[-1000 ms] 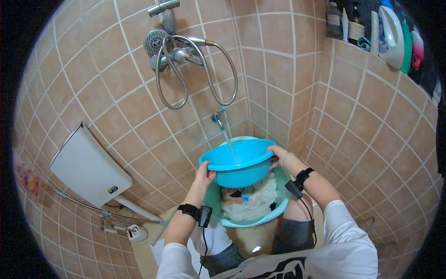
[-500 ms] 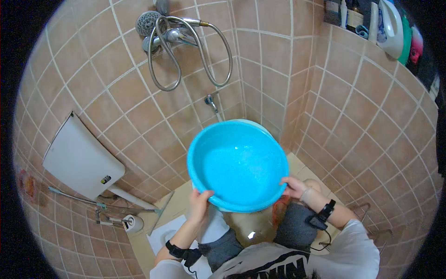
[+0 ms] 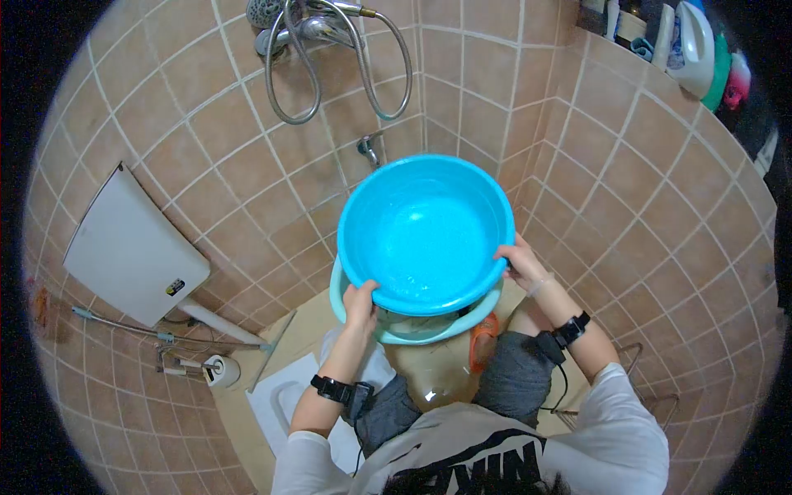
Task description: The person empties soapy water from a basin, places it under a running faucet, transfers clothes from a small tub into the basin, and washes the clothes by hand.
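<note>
Basin (image 3: 429,309), round and bright blue, carried level or nearly so in front of knees, opening upward. Held at near side of rim by both hands. Bright glints on inner floor; whether from water, cannot tell.

Left hand (image 3: 360,305): pinching near-left rim, thumb over lip, other fingers largely hidden below. Right hand (image 3: 523,262): pinching right rim, likewise with thumb side uppermost and remaining fingers partly concealed behind wall. Pale bracelet (image 3: 540,285) at right wrist; black strap (image 3: 332,388) with small box on left forearm, similar strapped box on right.

Directly underneath, pale green tub (image 3: 421,337), mostly covered, front and left edge exposed; contents barely visible through narrow gap. Contact between both vessels: cannot tell.

Beyond far rim, just beside it, small metal tap (image 3: 369,150) on tiled wall. Higher up, shower hose (image 3: 302,121) hanging in two loops. To left, white cistern (image 3: 136,252) on wall, with toilet roll (image 3: 223,371) lower down. Near right knee, orange shoe (image 3: 483,342) on floor. At upper right, on ledge, white bottle (image 3: 695,54) next to green bottle (image 3: 718,74).
</note>
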Action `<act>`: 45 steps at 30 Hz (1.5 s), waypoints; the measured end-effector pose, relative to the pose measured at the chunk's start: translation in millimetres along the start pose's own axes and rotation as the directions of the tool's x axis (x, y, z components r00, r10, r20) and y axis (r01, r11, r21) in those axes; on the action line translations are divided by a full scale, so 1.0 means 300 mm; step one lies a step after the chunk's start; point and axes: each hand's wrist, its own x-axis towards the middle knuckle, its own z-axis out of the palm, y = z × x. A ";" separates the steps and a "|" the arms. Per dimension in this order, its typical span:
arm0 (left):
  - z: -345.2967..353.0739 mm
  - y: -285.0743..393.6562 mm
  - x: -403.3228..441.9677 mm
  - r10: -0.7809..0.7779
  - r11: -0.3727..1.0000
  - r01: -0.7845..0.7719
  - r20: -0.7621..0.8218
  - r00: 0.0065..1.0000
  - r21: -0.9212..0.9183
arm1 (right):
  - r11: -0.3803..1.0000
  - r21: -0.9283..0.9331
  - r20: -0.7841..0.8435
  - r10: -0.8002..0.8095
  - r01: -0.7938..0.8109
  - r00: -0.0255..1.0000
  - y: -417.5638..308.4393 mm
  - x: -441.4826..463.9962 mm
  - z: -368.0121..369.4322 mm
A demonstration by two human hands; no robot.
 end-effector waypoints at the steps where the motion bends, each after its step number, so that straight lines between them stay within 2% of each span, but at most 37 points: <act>1: 0.004 0.000 -0.023 0.010 1.000 -0.010 0.025 1.000 0.030 | 1.000 -0.002 -0.001 -0.003 0.003 1.000 0.037 -0.009 -0.023; 3: -0.004 0.003 -0.052 0.034 0.997 -0.038 0.063 0.997 0.061 | 0.970 0.151 0.040 0.184 -0.188 0.982 0.120 -0.023 -0.045; 4: -0.016 -0.005 -0.056 0.037 0.998 -0.040 0.061 0.997 0.056 | 0.972 0.145 0.043 0.183 -0.187 0.982 0.143 -0.033 -0.034; 6: -0.040 -0.024 -0.062 0.101 0.995 -0.102 0.066 0.993 0.004 | 0.979 0.177 0.013 0.100 -0.101 0.995 0.192 -0.049 -0.013; 7: -0.053 -0.028 -0.055 0.102 0.995 -0.103 0.063 0.993 0.003 | 0.965 0.255 -0.007 0.060 -0.056 0.998 0.234 -0.025 -0.004; 8: -0.068 -0.035 -0.043 0.061 0.997 -0.064 0.060 0.996 0.052 | 0.966 0.253 -0.003 0.061 -0.058 0.998 0.259 0.003 -0.011; 10: -0.082 -0.046 -0.028 0.013 0.995 -0.018 0.047 0.999 0.101 | 0.974 0.210 -0.192 -0.042 0.083 0.981 0.253 0.030 0.016; 11: -0.082 -0.047 -0.008 -0.082 0.981 0.064 0.090 0.993 0.181 | 0.975 0.210 -0.189 -0.035 0.075 0.981 0.250 0.048 0.019; 12: -0.086 -0.059 0.014 -0.178 0.955 0.140 0.128 0.976 0.261 | 0.976 0.156 -0.257 -0.111 0.154 0.960 0.240 0.072 0.020; 13: -0.118 -0.143 0.105 -0.247 0.945 0.213 0.117 0.962 0.247 | 0.968 0.096 -0.320 -0.191 0.233 0.928 0.223 0.093 0.022; 14: -0.109 -0.155 0.116 -0.246 0.946 0.212 0.118 0.962 0.244 | 0.968 0.094 -0.319 -0.193 0.234 0.928 0.195 0.102 0.033; 16: -0.055 -0.181 0.132 -0.360 0.920 0.332 0.113 0.926 0.206 | 0.913 0.036 -0.409 -0.358 0.407 0.839 0.123 0.104 0.071; 17: -0.037 -0.219 0.180 -0.380 0.907 0.352 0.092 0.920 0.232 | 0.912 0.034 -0.409 -0.361 0.409 0.838 0.089 0.104 0.090; 18: -0.008 -0.227 0.191 -0.379 0.908 0.350 0.097 0.920 0.231 | 0.863 -0.104 -0.414 -0.489 0.494 0.767 0.058 0.104 0.110; 19: 0.031 -0.230 0.199 -0.409 0.913 0.405 0.110 0.906 0.055 | 0.790 -0.240 -0.400 -0.610 0.564 0.684 0.038 0.105 0.122; 20: 0.070 -0.233 0.203 -0.436 0.884 0.451 0.129 0.891 -0.122 | 0.786 -0.247 -0.401 -0.615 0.567 0.679 0.022 0.107 0.129; 22: 0.144 -0.171 0.126 -0.393 0.899 0.412 0.140 0.909 -0.150 | 0.717 -0.458 -0.336 -0.687 0.526 0.644 -0.010 0.111 0.147; 23: 0.169 -0.143 0.099 -0.349 0.912 0.370 0.142 0.926 -0.178 | 0.662 -0.496 -0.308 -0.739 0.562 0.599 -0.022 0.110 0.162; 24: 0.168 -0.211 0.174 -0.344 0.912 0.367 0.149 0.927 -0.185 | 0.654 -0.501 -0.303 -0.746 0.567 0.593 -0.038 0.097 0.181; 26: 0.144 -0.421 0.382 -0.315 0.791 0.389 0.230 0.921 -0.473 | 0.584 -0.535 -0.246 -0.799 0.610 0.549 -0.068 0.060 0.213; 27: 0.146 -0.429 0.384 -0.309 0.789 0.385 0.234 0.922 -0.478 | 0.542 -0.549 -0.210 -0.826 0.636 0.523 -0.074 0.052 0.216; 29: 0.144 -0.446 0.388 -0.394 0.864 0.421 0.149 0.907 -0.275 | 0.524 -0.563 -0.187 -0.834 0.639 0.519 -0.083 0.029 0.224; 30: 0.085 -0.626 0.535 -0.159 0.953 0.221 0.276 0.948 -0.208 | 0.513 -0.575 -0.171 -0.837 0.637 0.520 -0.089 0.020 0.229; 31: 0.025 -0.814 0.690 0.108 0.978 -0.027 0.392 0.914 -0.207 | 0.509 -0.574 -0.165 -0.839 0.641 0.518 -0.093 0.015 0.230; 32: -0.026 -0.967 0.815 0.347 0.932 -0.242 0.469 0.812 -0.271 | 0.482 -0.583 -0.136 -0.851 0.654 0.507 -0.095 0.010 0.227; 33: -0.020 -0.829 0.692 0.052 0.989 0.000 0.349 0.936 -0.148 | 0.456 -0.590 -0.107 -0.862 0.666 0.495 -0.101 0.006 0.226; 34: -0.018 -0.760 0.638 -0.067 0.987 0.104 0.277 0.959 -0.123 | 0.456 -0.589 -0.106 -0.862 0.667 0.495 -0.111 -0.001 0.229; 35: -0.026 -0.730 0.607 -0.127 0.983 0.153 0.224 0.966 -0.104 | 0.365 -0.597 -0.050 -0.906 0.715 0.420 -0.124 -0.010 0.232; 36: -0.015 -0.664 0.560 -0.163 0.980 0.180 0.182 0.970 -0.084 | 0.271 -0.599 0.005 -0.940 0.754 0.342 -0.134 -0.016 0.235; 37: -0.009 -0.620 0.524 -0.190 0.977 0.201 0.140 0.972 -0.066 | 0.273 -0.598 0.005 -0.939 0.754 0.344 -0.144 -0.016 0.233; 39: 0.024 -0.529 0.464 -0.222 0.974 0.224 0.069 0.973 -0.017 | -0.055 -0.618 0.195 -0.977 0.784 0.085 -0.168 -0.007 0.224; 40: 0.052 -0.466 0.417 -0.237 0.971 0.237 0.037 0.971 0.006 | -0.052 -0.616 0.194 -0.977 0.786 0.087 -0.174 -0.005 0.226; 42: 0.099 -0.362 0.346 -0.243 0.968 0.244 -0.011 0.970 0.063 | -0.148 -0.595 0.269 -0.963 0.790 0.023 -0.183 -0.006 0.231; 43: 0.115 -0.313 0.316 -0.245 0.965 0.247 -0.030 0.969 0.087 | -0.147 -0.595 0.269 -0.963 0.790 0.023 -0.183 -0.010 0.241; 45: 0.121 -0.269 0.320 -0.242 0.963 0.245 -0.036 0.970 0.110 | 0.285 -0.574 0.054 -0.922 0.768 0.383 -0.181 -0.016 0.269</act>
